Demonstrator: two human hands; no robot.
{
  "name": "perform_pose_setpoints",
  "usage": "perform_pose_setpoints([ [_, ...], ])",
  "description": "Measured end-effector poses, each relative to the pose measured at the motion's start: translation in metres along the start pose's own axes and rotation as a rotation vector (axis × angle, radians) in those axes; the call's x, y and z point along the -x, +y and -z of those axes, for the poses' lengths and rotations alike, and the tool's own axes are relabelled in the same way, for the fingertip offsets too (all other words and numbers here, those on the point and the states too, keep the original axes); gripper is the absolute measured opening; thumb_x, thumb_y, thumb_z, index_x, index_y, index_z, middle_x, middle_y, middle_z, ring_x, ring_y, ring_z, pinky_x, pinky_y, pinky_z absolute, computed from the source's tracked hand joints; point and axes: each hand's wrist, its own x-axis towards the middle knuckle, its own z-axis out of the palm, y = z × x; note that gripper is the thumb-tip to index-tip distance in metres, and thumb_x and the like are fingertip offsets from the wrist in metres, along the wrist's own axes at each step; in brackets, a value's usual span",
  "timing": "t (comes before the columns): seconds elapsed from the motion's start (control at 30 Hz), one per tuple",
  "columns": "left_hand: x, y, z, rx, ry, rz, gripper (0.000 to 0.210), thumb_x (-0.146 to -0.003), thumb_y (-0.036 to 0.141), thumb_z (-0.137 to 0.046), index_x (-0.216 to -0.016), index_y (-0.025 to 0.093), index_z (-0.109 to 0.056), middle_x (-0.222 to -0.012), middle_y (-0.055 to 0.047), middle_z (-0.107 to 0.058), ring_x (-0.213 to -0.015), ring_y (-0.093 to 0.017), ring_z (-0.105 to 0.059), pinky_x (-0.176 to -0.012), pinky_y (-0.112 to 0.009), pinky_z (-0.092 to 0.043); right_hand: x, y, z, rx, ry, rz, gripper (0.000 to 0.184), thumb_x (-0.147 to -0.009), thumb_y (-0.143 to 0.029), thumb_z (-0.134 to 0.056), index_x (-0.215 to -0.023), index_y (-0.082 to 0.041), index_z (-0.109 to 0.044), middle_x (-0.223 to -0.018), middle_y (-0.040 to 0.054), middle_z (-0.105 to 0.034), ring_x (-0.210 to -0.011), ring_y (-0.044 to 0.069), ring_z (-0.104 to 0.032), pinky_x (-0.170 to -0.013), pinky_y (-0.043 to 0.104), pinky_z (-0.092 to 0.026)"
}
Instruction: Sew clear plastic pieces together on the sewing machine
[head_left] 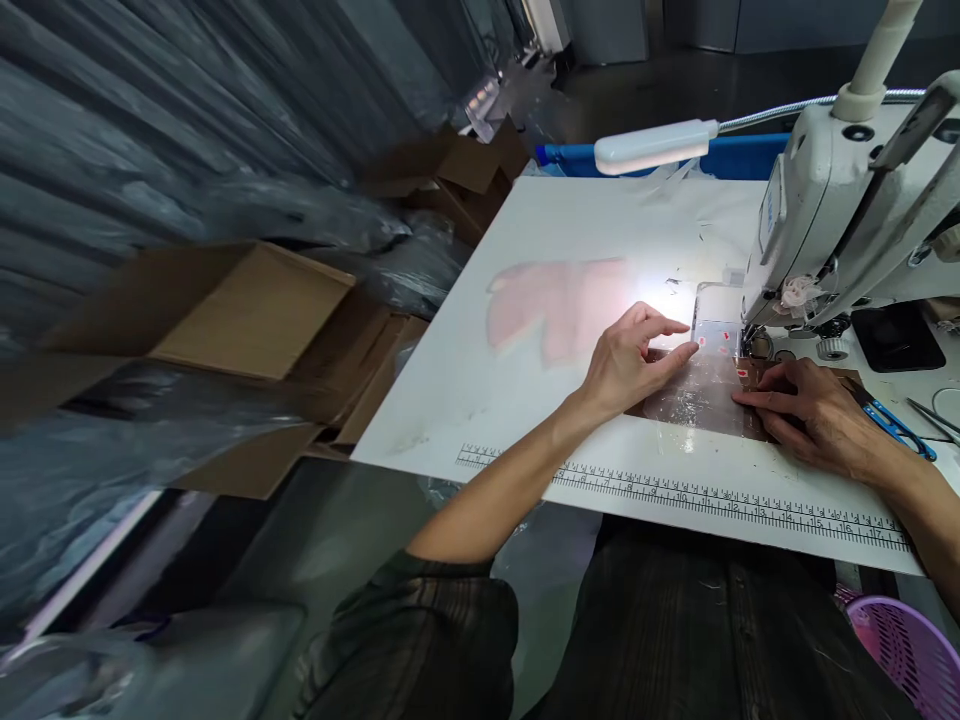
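A clear plastic piece [686, 400] with small red marks lies over a brown strip of material [752, 425] beside the needle of a white sewing machine [799, 225]. My left hand [626, 360] is at the left edge of the plastic, thumb and forefinger apart, their tips at or just above it. On the right, my right hand [814, 410] rests on the brown strip with its fingers loosely spread, a fingertip reaching the plastic's edge. The presser foot [748, 342] stands between the hands, close to the plastic. Whether the needle is down cannot be made out.
Blue-handled scissors [892, 425] lie right of my right hand. Pink pieces [559, 305] are on the white table [442, 400]. A lamp [656, 147] hangs over its back. A printed ruler [675, 490] runs along the front edge. Cardboard boxes [255, 310] stand left; a purple basket [911, 640] sits lower right.
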Motion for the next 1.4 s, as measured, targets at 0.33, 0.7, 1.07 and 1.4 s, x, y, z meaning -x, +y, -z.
perform_pose_setpoints([
  [0.33,-0.021,0.004,-0.021,-0.527,-0.340,-0.643,0.037,-0.105,0.033,-0.039,-0.117,0.015,-0.069,-0.126,-0.014,-0.068,-0.097,-0.021,-0.062,-0.083,-0.036,-0.046,0.003,0.001,-0.006,0.001,0.048,-0.030,0.032,-0.099,-0.026,-0.050,-0.117,-0.027,-0.076,-0.106,0.0115,-0.065,-0.098,0.025,-0.062,-0.083,0.043,-0.055],
  [0.7,-0.043,0.003,-0.021,-0.552,-0.419,-0.572,0.047,-0.105,0.038,-0.036,-0.137,0.014,-0.060,-0.139,-0.014,-0.063,-0.108,-0.028,-0.054,-0.087,-0.039,-0.035,0.001,0.001,-0.013,0.067,0.063,-0.137,0.039,-0.102,-0.031,-0.044,-0.126,-0.022,-0.072,-0.100,0.0144,-0.063,-0.088,0.025,-0.062,-0.078,0.043,-0.055],
  [1.07,-0.038,-0.003,-0.020,-0.447,-0.433,-0.546,0.051,-0.102,0.041,-0.039,-0.143,0.016,-0.055,-0.147,-0.013,-0.057,-0.117,-0.031,-0.052,-0.095,-0.046,-0.034,-0.001,-0.001,-0.010,0.097,0.054,-0.148,0.037,-0.101,-0.030,-0.045,-0.127,-0.026,-0.072,-0.102,0.0130,-0.062,-0.087,0.024,-0.061,-0.073,0.040,-0.054],
  [1.4,-0.036,-0.001,-0.022,-0.487,-0.407,-0.562,0.053,-0.103,0.043,-0.036,-0.142,0.012,-0.055,-0.147,-0.015,-0.057,-0.117,-0.032,-0.053,-0.095,-0.045,-0.033,-0.002,0.000,-0.009,0.103,0.071,-0.122,0.035,-0.101,-0.030,-0.047,-0.123,-0.024,-0.073,-0.100,0.0123,-0.062,-0.085,0.023,-0.060,-0.071,0.038,-0.053],
])
